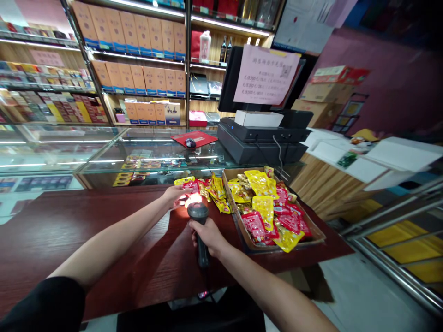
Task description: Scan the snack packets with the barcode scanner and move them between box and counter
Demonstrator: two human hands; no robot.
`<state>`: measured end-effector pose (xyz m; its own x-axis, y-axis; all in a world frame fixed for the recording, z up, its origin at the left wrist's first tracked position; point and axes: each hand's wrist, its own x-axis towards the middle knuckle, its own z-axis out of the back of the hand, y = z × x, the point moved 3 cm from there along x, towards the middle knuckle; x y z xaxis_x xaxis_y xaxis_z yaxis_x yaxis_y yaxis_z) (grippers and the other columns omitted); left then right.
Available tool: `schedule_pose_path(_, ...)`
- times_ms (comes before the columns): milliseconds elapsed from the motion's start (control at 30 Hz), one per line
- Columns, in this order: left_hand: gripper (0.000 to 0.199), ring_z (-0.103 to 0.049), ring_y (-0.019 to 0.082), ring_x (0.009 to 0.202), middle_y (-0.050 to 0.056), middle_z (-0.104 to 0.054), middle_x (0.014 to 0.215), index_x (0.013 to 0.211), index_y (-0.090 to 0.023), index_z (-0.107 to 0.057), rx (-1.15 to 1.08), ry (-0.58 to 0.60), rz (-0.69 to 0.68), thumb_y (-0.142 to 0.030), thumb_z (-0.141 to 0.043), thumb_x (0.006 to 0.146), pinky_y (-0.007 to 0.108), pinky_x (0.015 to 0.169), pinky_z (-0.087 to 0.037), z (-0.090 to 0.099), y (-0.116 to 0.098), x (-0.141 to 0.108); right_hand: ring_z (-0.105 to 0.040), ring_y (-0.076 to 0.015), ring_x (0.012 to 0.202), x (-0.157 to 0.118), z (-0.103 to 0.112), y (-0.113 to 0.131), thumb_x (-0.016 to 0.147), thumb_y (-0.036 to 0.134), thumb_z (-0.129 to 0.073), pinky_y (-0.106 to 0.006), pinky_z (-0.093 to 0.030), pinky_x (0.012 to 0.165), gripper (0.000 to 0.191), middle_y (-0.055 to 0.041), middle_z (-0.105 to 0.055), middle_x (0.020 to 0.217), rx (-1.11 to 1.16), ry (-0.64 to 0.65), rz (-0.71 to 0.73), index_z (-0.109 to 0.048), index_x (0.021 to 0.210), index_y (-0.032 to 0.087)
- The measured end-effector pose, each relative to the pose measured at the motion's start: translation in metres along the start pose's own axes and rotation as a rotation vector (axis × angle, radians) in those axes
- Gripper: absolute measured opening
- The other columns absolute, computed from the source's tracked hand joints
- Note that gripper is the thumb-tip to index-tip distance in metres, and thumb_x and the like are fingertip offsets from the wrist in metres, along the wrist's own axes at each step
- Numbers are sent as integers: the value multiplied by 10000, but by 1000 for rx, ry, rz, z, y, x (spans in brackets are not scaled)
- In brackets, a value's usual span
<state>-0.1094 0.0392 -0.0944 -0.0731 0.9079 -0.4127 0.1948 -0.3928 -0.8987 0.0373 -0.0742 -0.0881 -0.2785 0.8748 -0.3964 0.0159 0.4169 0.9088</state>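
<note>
My right hand (211,236) is wrapped round the handle of a black barcode scanner (198,213), its head pointing away from me. Bright light from it falls just beyond, by the fingers of my left hand (173,195). Those fingers grip a red snack packet (190,186) above the desk; the glare hides part of it. Yellow snack packets (218,189) lie in a loose pile to the right of my left hand. Right of both hands, a shallow cardboard box (238,226) is heaped with red and yellow packets (263,212).
The brown desk (138,258) meets a glass display counter (155,138) at its far side. On the counter are a mouse (190,143) on a red mat (204,138) and a monitor (226,78) above a black cash drawer (256,143). A metal railing (391,258) stands at the right.
</note>
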Motion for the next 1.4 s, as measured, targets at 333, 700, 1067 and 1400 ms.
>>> schedule_pose_path(333, 349, -635, 148, 560, 61, -691, 718, 814, -123, -650, -2, 81, 34, -238, -847, 550, 278, 523, -541, -10, -6, -16, -515, -85, 526, -1, 18, 26, 591, 175, -626, -192, -391, 496, 116, 41, -573, 570, 91, -141, 185, -599, 702, 156)
schedule_pose_path(700, 340, -665, 147, 648, 76, -704, 807, 857, -127, -645, 62, 294, 7, -197, -834, 583, 252, 583, -575, -107, -74, -21, -520, -103, 471, -11, 121, 114, 591, 98, -614, -215, -414, 480, 88, 21, -565, 487, 204, -339, 151, -625, 666, 143)
schedule_pose_path(1067, 719, -651, 180, 779, 101, -670, 959, 1227, -145, -504, -40, 375, -115, -211, -835, 591, 440, 705, -593, -249, -102, 1, -473, -99, 422, -42, 240, 158, 582, 126, -615, -230, -408, 448, 102, 41, -533, 459, 347, -597, 294, -597, 679, 149)
schedule_pose_path(1400, 296, -641, 156, 733, 52, -663, 861, 886, -153, -635, -37, 243, -59, -223, -795, 646, 402, 715, -576, -150, -76, 37, -532, -91, 555, -31, 180, 141, 562, 125, -651, -204, -421, 526, 193, 13, -622, 621, 406, -426, 305, -662, 753, 153)
